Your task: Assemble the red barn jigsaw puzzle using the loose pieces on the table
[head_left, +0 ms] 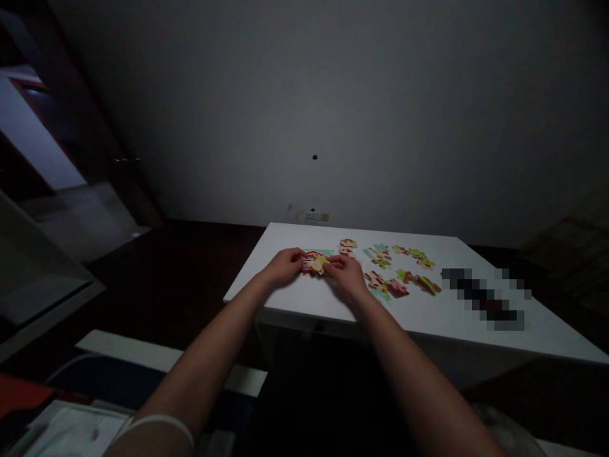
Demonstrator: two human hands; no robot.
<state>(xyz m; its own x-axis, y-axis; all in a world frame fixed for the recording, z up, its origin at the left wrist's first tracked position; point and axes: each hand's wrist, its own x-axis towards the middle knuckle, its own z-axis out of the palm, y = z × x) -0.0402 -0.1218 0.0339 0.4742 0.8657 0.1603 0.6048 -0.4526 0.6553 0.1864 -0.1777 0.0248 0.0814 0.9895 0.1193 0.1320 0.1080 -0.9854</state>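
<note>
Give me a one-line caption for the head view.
Left hand and right hand touch jigsaw pieces on a white table.

Home room with white table [419, 314]

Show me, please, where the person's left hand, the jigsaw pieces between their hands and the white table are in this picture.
Left hand [285, 266]: head view, back of hand.
Jigsaw pieces [314, 263]: head view, middle of the cluster.
White table [304, 238]: head view, bare top by far edge.

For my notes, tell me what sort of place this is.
Probably a room in a home, perhaps a study or bedroom: a white rectangular table holding colourful cardboard jigsaw pieces, a dark wooden door, and a white wall socket plate.
</note>
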